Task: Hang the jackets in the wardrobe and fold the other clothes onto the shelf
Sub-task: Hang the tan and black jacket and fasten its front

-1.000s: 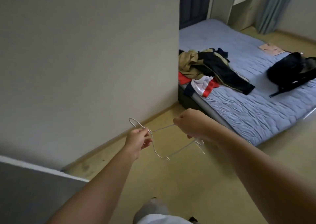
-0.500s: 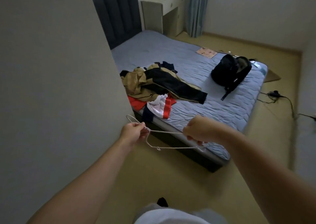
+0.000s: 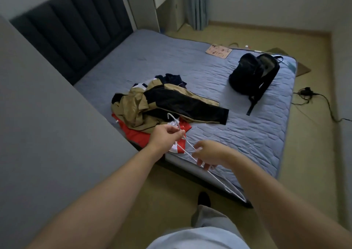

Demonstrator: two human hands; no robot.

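A thin white wire hanger (image 3: 219, 179) stretches between my hands over the near edge of the bed (image 3: 257, 134). My left hand (image 3: 166, 135) pinches it just below the hook. My right hand (image 3: 206, 154) has loose fingers around the hanger's upper wire; the grip is blurred. On the bed's left side lies a heap of clothes: a tan and black jacket (image 3: 167, 102), a red garment (image 3: 141, 132) under it, and dark blue cloth (image 3: 171, 78) behind.
A black backpack (image 3: 251, 77) lies on the right of the bed, a pink sheet (image 3: 218, 51) beyond it. A grey panel (image 3: 47, 125) fills the left. A dark headboard (image 3: 76, 29), desk (image 3: 152, 7), curtain (image 3: 198, 3) and floor cables (image 3: 312, 96) surround the bed.
The view has swung right and closer to the bed. Both hands with the hanger have moved over the bed's edge, and my right hand's fist has loosened.
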